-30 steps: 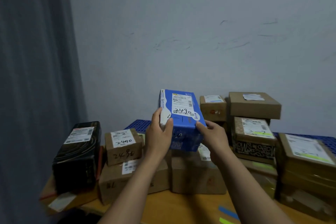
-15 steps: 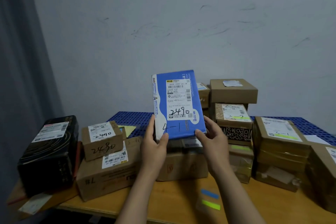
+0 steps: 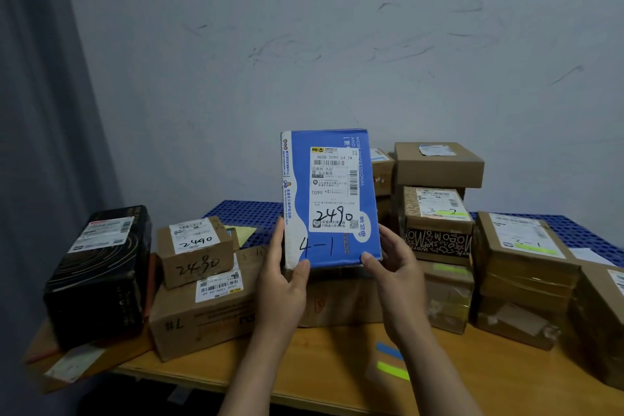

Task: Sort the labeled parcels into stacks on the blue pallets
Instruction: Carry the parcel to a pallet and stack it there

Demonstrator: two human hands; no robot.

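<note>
1 wide-angle camera on my head looks forward and slightly down over the wooden surface [image 3: 320,378] toward the grey wall [image 3: 337,44]. It sits near: my left hand [image 3: 287,287] and right hand [image 3: 395,273] hold the blue parcel [image 3: 329,199] mid-frame, curtain [image 3: 33,111] at left.

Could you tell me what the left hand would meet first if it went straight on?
The left hand holds the blue parcel; beyond, up and forward, the way looks free to the wall, though depth is unclear.
</note>
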